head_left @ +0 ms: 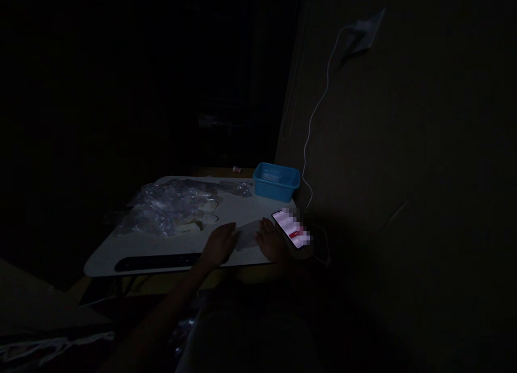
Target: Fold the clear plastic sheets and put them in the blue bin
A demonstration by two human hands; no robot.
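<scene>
The scene is very dark. On the white table (232,214), a flat, pale translucent plastic piece (247,236) lies between my hands; its exact kind is hard to make out. My left hand (220,246) rests at its left edge with the fingers extended over it. At the opposite edge is my right hand (271,240), its fingers stretched out and lying flat. Just right of that hand lies a phone (291,229) with a lit screen. A heap of crinkled clear plastic bags (169,206) covers the table's left part.
A blue plastic basin (277,183) stands at the table's back right corner. Behind the table sits a small pinkish-white object (236,170). A white cable (310,128) hangs from a wall plug (365,33). A dark slot (157,262) runs along the front edge.
</scene>
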